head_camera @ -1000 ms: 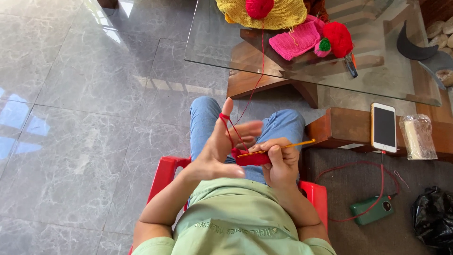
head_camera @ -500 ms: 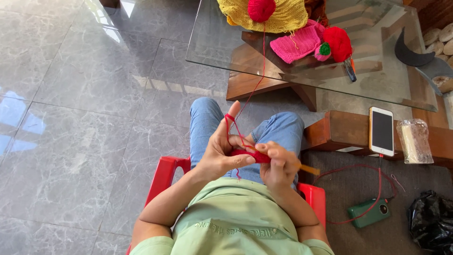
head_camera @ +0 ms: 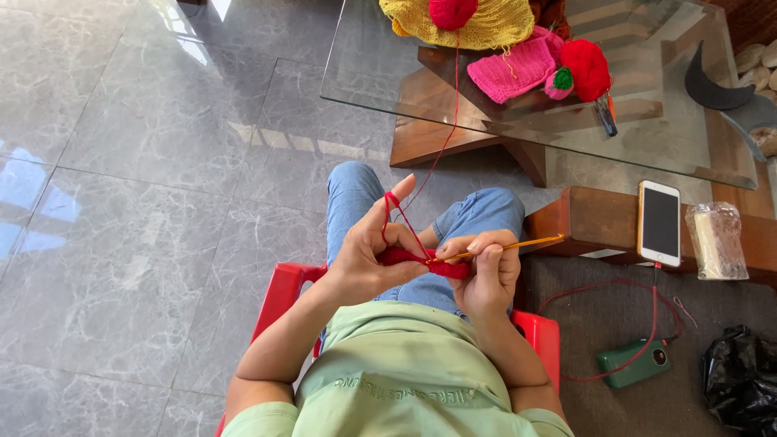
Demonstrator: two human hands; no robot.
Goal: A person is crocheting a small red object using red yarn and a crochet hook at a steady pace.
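Over my lap, a small red crochet piece (head_camera: 427,260) sits between both hands.

My left hand (head_camera: 368,259) pinches it, red yarn (head_camera: 441,146) looped over the raised forefinger; my right hand (head_camera: 486,271) is closed around the yellow crochet hook (head_camera: 518,244), tip in the piece. Yarn climbs to a red ball (head_camera: 452,12) on the glass table (head_camera: 647,137); a phone (head_camera: 660,222) lies right.

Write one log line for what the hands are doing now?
left hand: holds red crochet piece, yarn over finger | right hand: holds hook | seat: red chair

Dark phone screen (head_camera: 660,222) beside clear packet (head_camera: 717,240)
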